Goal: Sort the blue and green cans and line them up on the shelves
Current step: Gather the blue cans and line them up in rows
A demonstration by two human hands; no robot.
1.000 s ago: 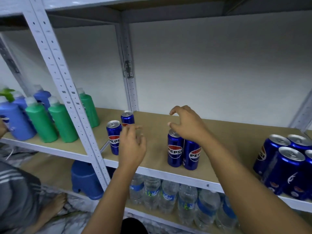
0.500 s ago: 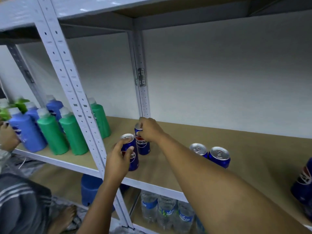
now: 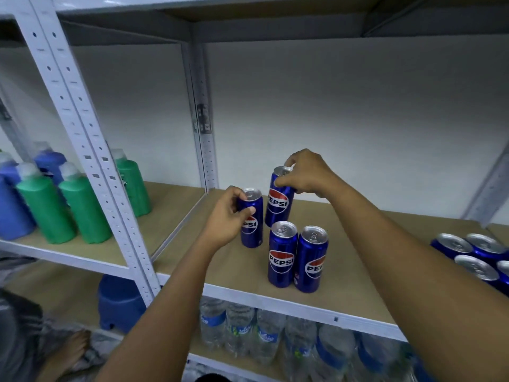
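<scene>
Leftward, far shelf bay: green bottles (image 3: 82, 208) and blue bottles (image 3: 11, 205) stand upright in a cluster on the neighbouring shelf, behind the white perforated upright (image 3: 91, 150).
Lower left: a blue stool (image 3: 118, 301) sits under that shelf; a bare foot (image 3: 66, 351) of another person shows near the bottom edge.
Left hand (image 3: 225, 219): fingers and thumb curled round the left blue can (image 3: 252, 219), gripping its upper half; the can stands upright on the wooden shelf (image 3: 358, 277).
Right hand (image 3: 308, 172): pinches the rear blue can (image 3: 278, 199) at its top rim and upper side; that can tilts slightly, and whether its base touches the shelf cannot be told.
Front pair (image 3: 297, 257): two blue cans stand upright, touching side by side, near the shelf's front edge, just below the rear blue can and right of the left blue can.
Right edge: more blue cans (image 3: 468, 252) are grouped close together, well apart from both hands.
Below: clear water bottles (image 3: 248, 332) fill the lower shelf.
Change: half a second ago both held cans were by the back-left corner post, well apart from the front pair; now they are just beside that pair, all four close together.
</scene>
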